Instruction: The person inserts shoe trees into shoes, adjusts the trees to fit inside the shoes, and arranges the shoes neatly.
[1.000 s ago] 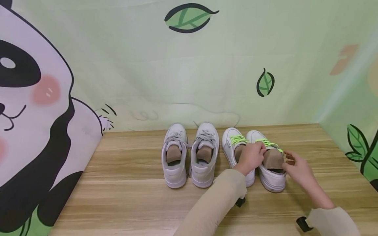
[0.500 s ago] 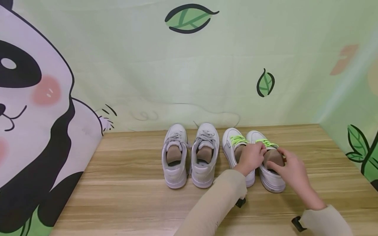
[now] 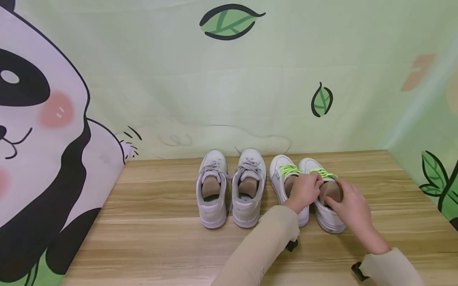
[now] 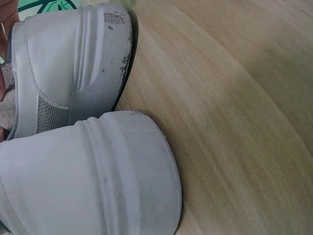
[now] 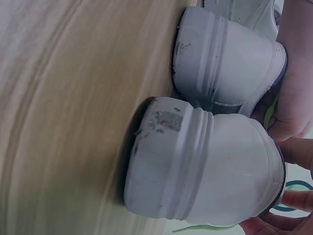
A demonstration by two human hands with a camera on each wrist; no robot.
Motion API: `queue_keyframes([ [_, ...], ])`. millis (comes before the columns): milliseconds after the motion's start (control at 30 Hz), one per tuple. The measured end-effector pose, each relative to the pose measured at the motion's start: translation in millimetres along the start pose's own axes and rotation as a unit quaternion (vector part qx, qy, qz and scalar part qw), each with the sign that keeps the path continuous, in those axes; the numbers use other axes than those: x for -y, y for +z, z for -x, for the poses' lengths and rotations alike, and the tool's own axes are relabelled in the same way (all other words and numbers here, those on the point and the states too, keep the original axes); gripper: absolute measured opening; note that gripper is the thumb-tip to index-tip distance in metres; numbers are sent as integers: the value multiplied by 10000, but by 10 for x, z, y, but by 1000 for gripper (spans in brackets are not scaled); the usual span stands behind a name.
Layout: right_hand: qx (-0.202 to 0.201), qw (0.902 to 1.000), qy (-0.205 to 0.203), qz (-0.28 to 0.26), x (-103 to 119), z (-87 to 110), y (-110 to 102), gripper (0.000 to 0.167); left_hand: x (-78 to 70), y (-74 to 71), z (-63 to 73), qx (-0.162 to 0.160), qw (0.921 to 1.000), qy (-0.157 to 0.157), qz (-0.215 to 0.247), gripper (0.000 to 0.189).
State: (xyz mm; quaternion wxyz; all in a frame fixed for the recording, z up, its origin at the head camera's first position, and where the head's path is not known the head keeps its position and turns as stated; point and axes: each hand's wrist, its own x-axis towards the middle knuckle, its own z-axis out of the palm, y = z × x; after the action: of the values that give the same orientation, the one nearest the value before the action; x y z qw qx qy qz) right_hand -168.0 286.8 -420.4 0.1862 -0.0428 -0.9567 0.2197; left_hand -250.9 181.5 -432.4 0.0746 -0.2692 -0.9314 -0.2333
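Note:
The rightmost white sneaker [image 3: 330, 220] has bright green shoelaces [image 3: 323, 173] and a beige insert [image 3: 332, 191] filling its opening. My left hand [image 3: 304, 191] is at the inner side of this sneaker, fingers curled. In the right wrist view those fingers pinch a strip of green lace [image 5: 270, 113]. Over the opening, my right hand [image 3: 354, 208] grips the beige insert between thumb and fingers. Its fingertips are partly hidden behind the heel collar in the right wrist view. The matching green-laced sneaker [image 3: 277, 178] stands close on the left, partly covered by my left hand.
Further left stands a pair of white sneakers [image 3: 211, 214] with grey laces and beige inserts, toes toward the wall. All stand on a wood-grain surface [image 3: 154, 246]. Behind rises a pale green backdrop [image 3: 161, 79] printed with leaves and a panda.
My right hand has moved from the outer side of the rightmost sneaker, left and over its opening, onto the beige insert. My left hand stays at the inner side.

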Motion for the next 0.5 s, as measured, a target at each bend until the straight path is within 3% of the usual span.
queue_keyframes([
  [500,-162,9993,54,330,38,5,75,55,10,17,-3,-5,10000,44,-32,10],
])
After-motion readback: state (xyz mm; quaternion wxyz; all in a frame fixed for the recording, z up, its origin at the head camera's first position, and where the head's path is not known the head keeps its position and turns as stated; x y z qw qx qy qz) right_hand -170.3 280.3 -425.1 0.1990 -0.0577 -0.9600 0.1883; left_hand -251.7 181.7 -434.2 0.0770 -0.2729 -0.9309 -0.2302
